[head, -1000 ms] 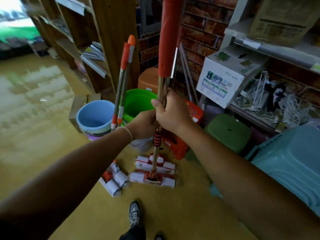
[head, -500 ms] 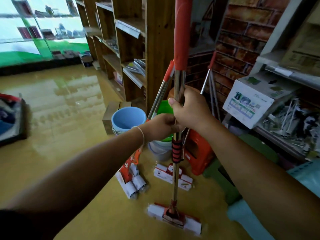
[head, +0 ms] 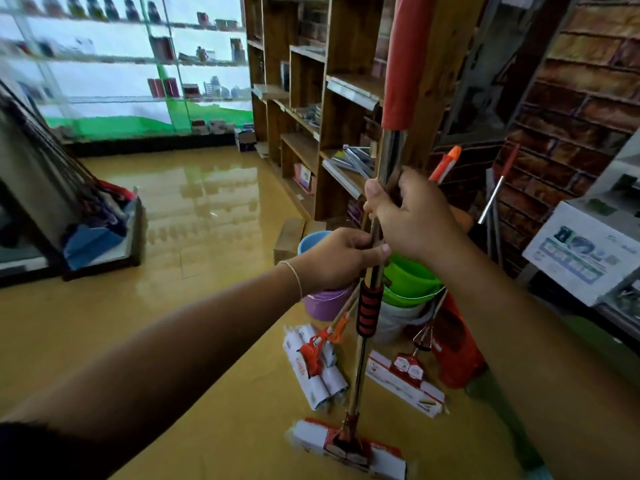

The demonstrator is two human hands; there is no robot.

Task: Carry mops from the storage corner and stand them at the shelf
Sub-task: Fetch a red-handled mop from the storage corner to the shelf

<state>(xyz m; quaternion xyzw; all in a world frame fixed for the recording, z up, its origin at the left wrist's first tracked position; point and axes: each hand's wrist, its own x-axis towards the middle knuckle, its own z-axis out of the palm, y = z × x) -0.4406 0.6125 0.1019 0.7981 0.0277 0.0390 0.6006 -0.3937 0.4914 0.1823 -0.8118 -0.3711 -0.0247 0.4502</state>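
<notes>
Both hands hold one mop (head: 370, 308) upright in the middle of the frame. The right hand (head: 414, 216) wraps its pole up high; the left hand (head: 341, 259) grips just below. Its head seems to hang just above the floor (head: 194, 216). Two more mops (head: 320, 355) stand behind, by the buckets (head: 408, 282).

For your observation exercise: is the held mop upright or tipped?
Upright: the mop shaft runs near vertical, gripped by left hand and right hand.

Both hands fisted, R hand (head: 414, 216) above L hand (head: 341, 259), arms outstretched.
</notes>
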